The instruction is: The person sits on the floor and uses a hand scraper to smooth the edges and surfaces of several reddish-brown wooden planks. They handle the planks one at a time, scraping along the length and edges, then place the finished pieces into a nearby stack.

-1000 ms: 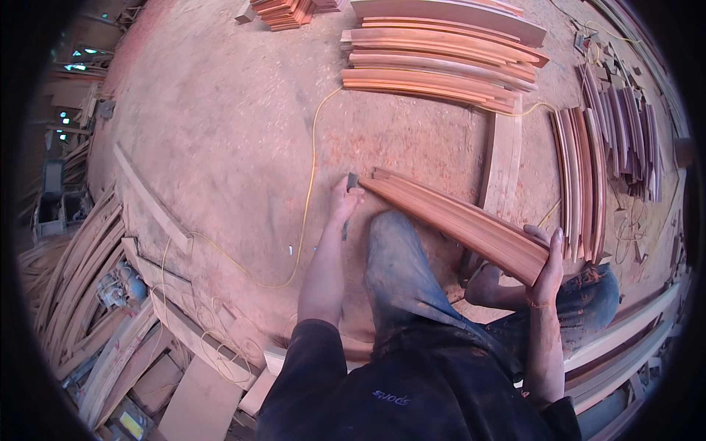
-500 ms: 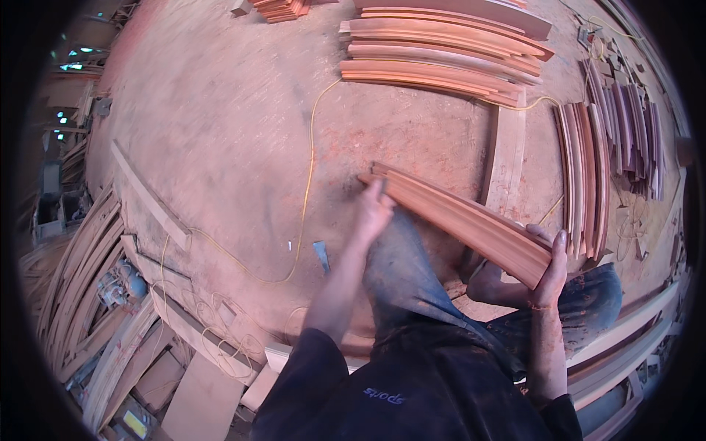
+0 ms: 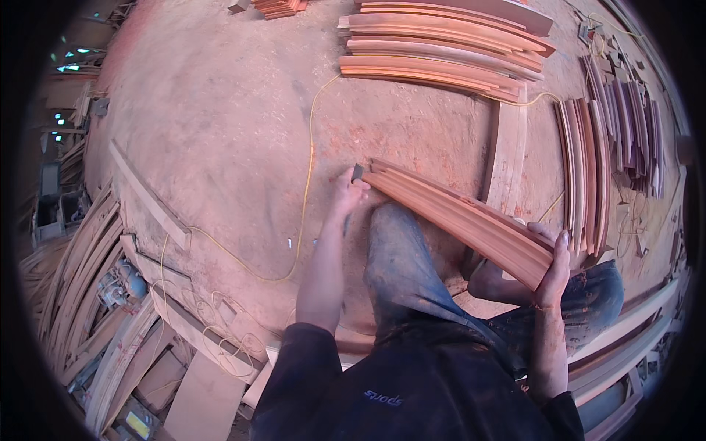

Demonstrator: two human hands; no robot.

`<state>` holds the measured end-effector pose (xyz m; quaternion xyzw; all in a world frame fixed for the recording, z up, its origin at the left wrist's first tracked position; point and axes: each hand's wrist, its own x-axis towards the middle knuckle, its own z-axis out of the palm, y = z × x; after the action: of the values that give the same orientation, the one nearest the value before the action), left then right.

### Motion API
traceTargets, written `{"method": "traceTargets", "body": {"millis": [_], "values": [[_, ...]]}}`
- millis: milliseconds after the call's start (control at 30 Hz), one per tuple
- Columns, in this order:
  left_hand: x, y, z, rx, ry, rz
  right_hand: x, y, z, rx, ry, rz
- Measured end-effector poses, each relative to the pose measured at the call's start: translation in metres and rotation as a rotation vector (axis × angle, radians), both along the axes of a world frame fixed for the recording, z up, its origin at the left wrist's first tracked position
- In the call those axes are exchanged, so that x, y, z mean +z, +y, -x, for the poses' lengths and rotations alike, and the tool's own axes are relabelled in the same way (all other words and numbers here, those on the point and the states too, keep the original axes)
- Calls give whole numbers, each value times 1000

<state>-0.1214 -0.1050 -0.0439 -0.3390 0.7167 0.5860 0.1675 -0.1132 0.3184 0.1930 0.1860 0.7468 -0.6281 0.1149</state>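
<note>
A long reddish-brown wooden moulding [image 3: 460, 220] with grooves along its length lies slanted over my knees, its far end pointing up and left. My right hand [image 3: 553, 266] is closed around its near right end, thumb on top and fingers over the edge. Just off the other end, my left hand [image 3: 351, 192] grips a small dark block [image 3: 357, 172]. The block's exact kind is not clear, and fingers cover part of it. A small gap separates this hand from the moulding's tip.
Stacked mouldings [image 3: 441, 48] lie on the dusty floor ahead, with more bundles [image 3: 585, 173] at right. A yellow cord [image 3: 307, 176] snakes across the floor. One pale plank [image 3: 507, 158] runs beyond the moulding. Curved offcuts [image 3: 73, 272] and a blue power tool [image 3: 123, 283] crowd the left.
My left hand, blurred on the moulding's far end before, has moved left and slightly up, off that end. My right hand and the moulding stay almost in place.
</note>
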Motion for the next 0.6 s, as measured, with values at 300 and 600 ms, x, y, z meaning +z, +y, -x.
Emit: {"method": "traceTargets", "body": {"millis": [300,600], "values": [[-8,19,3,4,21,206,0,0,-6,19,35,-5],[250,230,-77,-515,431,-59,11,-12,-9,36,23,-9]]}}
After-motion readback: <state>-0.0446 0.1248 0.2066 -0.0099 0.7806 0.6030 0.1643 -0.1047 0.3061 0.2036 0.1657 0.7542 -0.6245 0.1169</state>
